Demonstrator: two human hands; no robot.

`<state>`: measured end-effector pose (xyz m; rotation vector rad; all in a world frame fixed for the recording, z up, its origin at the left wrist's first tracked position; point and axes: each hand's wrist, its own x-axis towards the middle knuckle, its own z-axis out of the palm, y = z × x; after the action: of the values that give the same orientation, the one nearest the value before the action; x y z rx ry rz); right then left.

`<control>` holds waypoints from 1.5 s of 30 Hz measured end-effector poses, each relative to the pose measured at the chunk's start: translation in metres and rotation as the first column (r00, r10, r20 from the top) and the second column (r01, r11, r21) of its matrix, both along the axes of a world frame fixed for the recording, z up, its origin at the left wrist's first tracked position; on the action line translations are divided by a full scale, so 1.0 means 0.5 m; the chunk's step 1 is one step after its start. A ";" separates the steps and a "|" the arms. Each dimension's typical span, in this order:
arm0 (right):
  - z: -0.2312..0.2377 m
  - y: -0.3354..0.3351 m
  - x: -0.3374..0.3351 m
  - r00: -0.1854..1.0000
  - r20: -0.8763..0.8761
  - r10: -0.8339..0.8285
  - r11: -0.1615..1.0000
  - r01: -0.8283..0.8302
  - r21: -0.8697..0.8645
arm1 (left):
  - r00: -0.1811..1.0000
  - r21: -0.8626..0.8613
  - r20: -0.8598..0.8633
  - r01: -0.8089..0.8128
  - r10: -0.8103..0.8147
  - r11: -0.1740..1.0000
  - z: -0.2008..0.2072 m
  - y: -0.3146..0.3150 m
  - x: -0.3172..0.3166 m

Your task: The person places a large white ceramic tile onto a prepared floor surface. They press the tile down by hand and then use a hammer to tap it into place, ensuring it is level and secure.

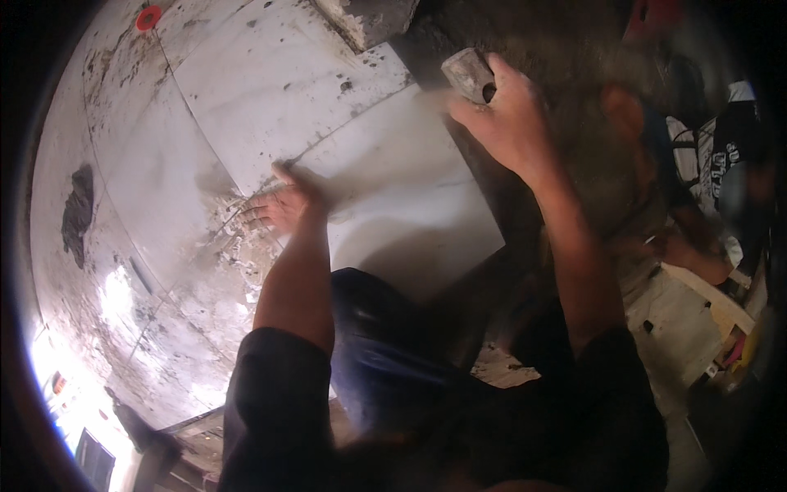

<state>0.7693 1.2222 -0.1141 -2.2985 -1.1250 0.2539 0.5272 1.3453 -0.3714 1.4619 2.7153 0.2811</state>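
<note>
A large white tile [434, 197] lies in front of me, its right edge against dark ground. My left hand [283, 207] rests near its left edge with the fingers spread, over the joint with the neighbouring tile [152, 164]. Wet grey mortar smears [246, 266] show around these fingertips. Above the tile's far right corner, my right hand [508, 115] is closed around a dusty grey block-shaped tool [469, 74]. The palm hides part of this tool, and a handle cannot be made out.
Dirty white tiles cover the left side, with a black crumpled scrap [78, 215] and a red disc [148, 18] on them. A grey slab piece [373, 20] lies at the far edge. Another person [697, 180] sits close on the right, beside a pale board [680, 328].
</note>
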 end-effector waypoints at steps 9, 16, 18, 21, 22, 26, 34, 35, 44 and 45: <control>-0.011 0.026 0.072 0.984 -0.132 0.119 0.993 -0.120 -0.005 | 0.999 -0.005 0.047 -0.004 0.004 1.000 0.031 0.001 0.012; 0.014 0.018 0.067 0.948 -0.294 0.119 0.991 -0.132 -0.025 | 0.992 0.045 0.075 0.094 -0.097 0.995 0.005 -0.001 -0.018; 0.024 0.023 0.062 0.924 -0.361 0.127 0.991 -0.134 0.007 | 0.988 0.156 0.045 0.137 -0.145 0.978 -0.016 -0.002 -0.027; 0.075 0.024 0.049 0.900 -0.414 0.133 0.989 -0.149 -0.007 | 0.860 0.151 0.012 0.503 -0.510 0.851 0.006 -0.015 -0.026; 0.065 0.015 0.059 0.890 -0.405 0.209 0.978 -0.192 0.083 | 0.759 0.156 0.006 0.642 -0.651 0.750 0.040 -0.028 0.000; 0.080 0.024 0.034 0.924 -0.332 0.187 0.980 -0.200 -0.006 | 0.368 -0.095 -0.152 0.918 -0.917 0.385 0.030 -0.116 0.079; 0.089 0.010 0.063 0.869 -0.302 0.392 0.918 -0.348 0.190 | 0.395 0.032 -0.157 0.918 -0.905 0.395 0.009 -0.128 0.171; 0.090 0.012 0.059 0.891 -0.292 0.346 0.937 -0.310 0.163 | 0.385 0.031 -0.166 0.922 -0.908 0.386 0.010 -0.129 0.181; 0.081 -0.003 0.017 0.906 -0.241 0.349 0.935 -0.318 0.159 | 0.415 -0.020 -0.198 0.904 -0.888 0.427 0.021 -0.134 0.162; 0.081 -0.005 0.016 0.906 -0.243 0.347 0.936 -0.316 0.155 | 0.416 -0.032 -0.216 0.901 -0.884 0.432 0.025 -0.133 0.167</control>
<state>0.7775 1.2196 -0.0735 -1.8950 -1.3454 0.5974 0.6109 1.2788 -0.3588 2.8156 1.5626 0.1795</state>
